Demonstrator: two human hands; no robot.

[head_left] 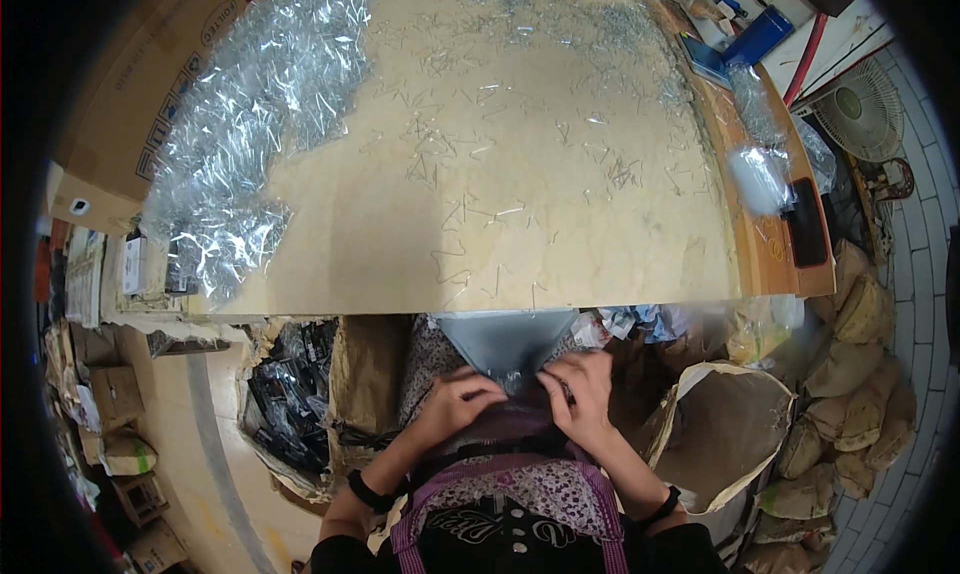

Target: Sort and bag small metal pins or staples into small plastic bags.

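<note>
Just in front of the table's near edge, my two hands work close together over my lap. My left hand [458, 402] is closed, its fingertips pinched toward the middle. My right hand [582, 392] is curled in, thumb and fingers drawn together. Between the fingertips is a small glossy patch, too blurred to name. Right behind the hands, a grey-blue sheet-like piece [510, 339] tapers down from the table edge to a point between them. Many small bent wire pieces [462, 214] lie scattered on the wooden tabletop [350, 214] ahead.
A large heap of shiny clear plastic pieces [270, 104] covers the table's left side. A phone [808, 224] and blue box [758, 36] lie along the right. Below stand a sack of dark packaged pieces [290, 394] and an open sack [722, 429]. A fan [855, 109] stands far right.
</note>
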